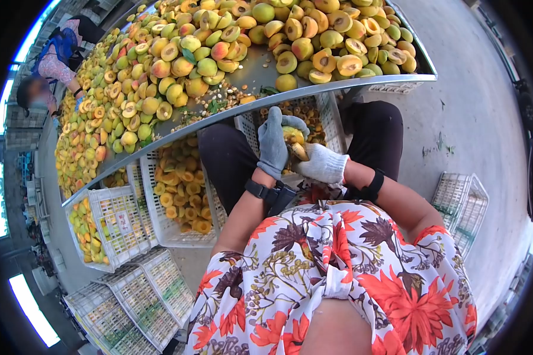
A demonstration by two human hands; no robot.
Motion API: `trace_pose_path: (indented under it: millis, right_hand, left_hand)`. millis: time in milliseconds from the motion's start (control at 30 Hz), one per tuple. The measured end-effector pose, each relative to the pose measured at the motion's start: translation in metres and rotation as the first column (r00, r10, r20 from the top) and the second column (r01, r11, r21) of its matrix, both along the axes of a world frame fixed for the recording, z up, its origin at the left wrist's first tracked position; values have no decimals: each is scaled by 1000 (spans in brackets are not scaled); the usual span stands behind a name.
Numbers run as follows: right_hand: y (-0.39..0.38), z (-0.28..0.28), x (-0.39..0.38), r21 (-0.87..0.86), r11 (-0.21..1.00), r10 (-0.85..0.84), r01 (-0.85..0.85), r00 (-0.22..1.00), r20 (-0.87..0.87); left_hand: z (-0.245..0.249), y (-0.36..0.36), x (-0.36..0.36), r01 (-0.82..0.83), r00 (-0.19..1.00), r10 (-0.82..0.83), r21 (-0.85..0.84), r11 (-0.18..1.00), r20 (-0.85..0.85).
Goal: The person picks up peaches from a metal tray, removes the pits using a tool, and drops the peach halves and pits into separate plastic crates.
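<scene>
Far left, a co-worker [52, 66] bends over the long metal table [253, 72], which runs from the left edge to far right. It's piled w/ whole peaches [177, 53] at left and centre and cut halves [337, 56] at its right end. Loose pits [234, 94] lie near the table's near rim.

Below the table at left, a white crate [117, 228] holds some whole fruit. Just right of it a second crate [166, 228] is full of halved pieces. More crates [142, 296] sit stacked near left.

At centre, above the lap, the left hand [272, 142] (grey glove, black watch on the wrist) has its grip closed round a single peach [292, 136], held just under the table's rim. The right hand [323, 164], in a white glove, touches that peach from the near-right. Its grip is curled tight, but I can't tell if it holds anything of its own.

At right, an empty crate [462, 204] rests on the concrete floor [485, 118].
</scene>
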State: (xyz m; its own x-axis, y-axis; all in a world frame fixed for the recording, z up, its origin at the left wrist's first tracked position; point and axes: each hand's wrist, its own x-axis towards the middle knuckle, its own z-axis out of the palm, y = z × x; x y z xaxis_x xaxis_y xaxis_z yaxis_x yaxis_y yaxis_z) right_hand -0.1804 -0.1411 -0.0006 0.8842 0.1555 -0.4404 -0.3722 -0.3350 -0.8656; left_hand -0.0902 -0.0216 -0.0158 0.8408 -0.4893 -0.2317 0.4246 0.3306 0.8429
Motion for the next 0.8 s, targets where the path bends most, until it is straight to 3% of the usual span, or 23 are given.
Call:
trace_pose_path:
  millis: [100, 133, 233, 267, 367, 467, 567, 700, 800]
  right_hand:
    - [-11, 17, -3, 348, 930, 33, 119, 915, -402]
    - [-9, 15, -3, 397, 895, -5, 202, 896, -444]
    - [-9, 15, -4, 400, 897, -18, 188, 920, -391]
    - [-10, 18, -5, 219, 973, 0, 69, 953, -303]
    - [-16, 11, -8, 205, 977, -11, 55, 978, -211]
    - [-22, 0, -10, 240, 970, 11, 41, 978, -208]
    - [-21, 2, -12, 200, 980, 30, 1, 988, -153]
    - [-17, 11, -10, 125, 991, 52, -44, 996, -66]
    - [-25, 23, -9, 307, 951, 145, -43, 937, -317]
  left_hand:
    - [0, 0, -3, -6, 997, 4, 32, 999, 79]
    - [3, -3, -5, -31, 995, 27, 41, 999, 97]
    - [1, -5, -4, 27, 996, -30, 35, 999, 85]
    - [-2, -4, -3, 69, 995, -71, 31, 997, 69]
    - [7, -7, -1, 150, 977, -179, -222, 963, -113]
    - [37, -14, -15, -36, 940, -45, -230, 973, -337]
    - [7, -13, -9, 41, 959, -100, -220, 975, -264]
    - [2, -9, -7, 100, 985, -124, -192, 976, -118]
    - [7, -6, -8, 90, 982, -117, -180, 979, -147]
